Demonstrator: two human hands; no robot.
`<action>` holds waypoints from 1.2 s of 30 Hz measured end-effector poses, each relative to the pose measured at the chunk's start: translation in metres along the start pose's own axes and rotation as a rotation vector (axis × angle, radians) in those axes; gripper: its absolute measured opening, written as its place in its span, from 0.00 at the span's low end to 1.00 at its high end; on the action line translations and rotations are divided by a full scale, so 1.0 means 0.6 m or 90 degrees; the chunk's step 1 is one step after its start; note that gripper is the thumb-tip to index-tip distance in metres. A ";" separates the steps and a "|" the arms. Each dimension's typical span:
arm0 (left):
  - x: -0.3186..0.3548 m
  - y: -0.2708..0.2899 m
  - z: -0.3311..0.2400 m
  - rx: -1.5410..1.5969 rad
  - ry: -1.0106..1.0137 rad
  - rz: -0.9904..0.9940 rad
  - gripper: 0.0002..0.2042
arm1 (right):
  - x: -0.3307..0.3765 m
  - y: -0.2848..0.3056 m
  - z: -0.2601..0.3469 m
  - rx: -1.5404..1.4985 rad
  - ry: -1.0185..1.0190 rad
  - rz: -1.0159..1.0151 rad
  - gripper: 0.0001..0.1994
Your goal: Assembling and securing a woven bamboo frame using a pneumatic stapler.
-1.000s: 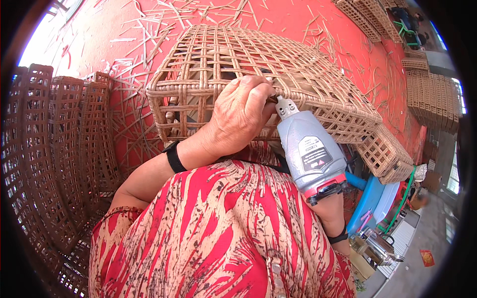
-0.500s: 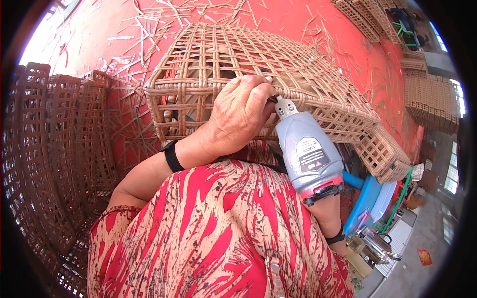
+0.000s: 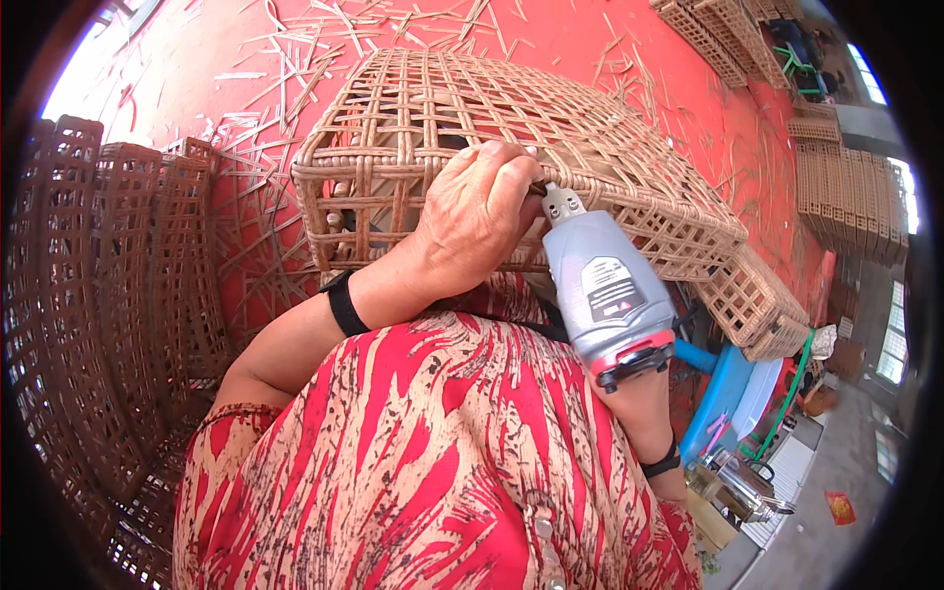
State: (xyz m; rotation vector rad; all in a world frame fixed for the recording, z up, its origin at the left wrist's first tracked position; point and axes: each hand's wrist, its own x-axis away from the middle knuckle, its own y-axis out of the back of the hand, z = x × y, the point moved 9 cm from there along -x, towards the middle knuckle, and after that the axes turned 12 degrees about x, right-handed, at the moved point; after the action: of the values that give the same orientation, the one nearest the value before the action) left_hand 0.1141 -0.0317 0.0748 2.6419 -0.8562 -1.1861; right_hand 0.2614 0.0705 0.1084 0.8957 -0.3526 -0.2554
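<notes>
A light-brown woven basket with an open lattice lies tilted on its side in front of me. My left hand is closed over its near rim, thumb and fingers pinching the wrapped edge; whatever strand end may be under the fingertips is hidden. Just right of those fingers, the metal nose of a grey nail gun with red trim meets the same rim. My right hand holds this tool from beneath, its fingers mostly covered by the tool's body.
Dark woven panels stand stacked at the left. Cut strips litter the red floor beyond the basket. A smaller woven piece, a blue stool-like object and a metal pot are at the right. More woven panels lean farther off.
The nail gun has turned a little and its rear end has shifted slightly left, with the nose still at the rim. My left hand keeps its grip.
</notes>
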 end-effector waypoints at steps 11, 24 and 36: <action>-0.017 -0.004 0.005 -0.117 0.001 0.068 0.22 | 0.081 0.056 -0.152 -0.279 -0.279 -0.290 0.23; -0.013 0.010 0.028 -0.111 0.090 0.058 0.24 | 0.160 0.082 -0.211 -0.359 -0.306 -0.459 0.13; -0.061 -0.054 -0.091 0.220 0.027 0.275 0.30 | 0.100 0.149 -0.151 -0.654 0.042 -0.341 0.22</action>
State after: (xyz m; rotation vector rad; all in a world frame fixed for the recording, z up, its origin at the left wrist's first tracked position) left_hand 0.1482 0.0087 0.1255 2.5077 -1.6471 -0.9351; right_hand 0.3590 0.1671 0.1389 -0.0426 0.1111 -0.8099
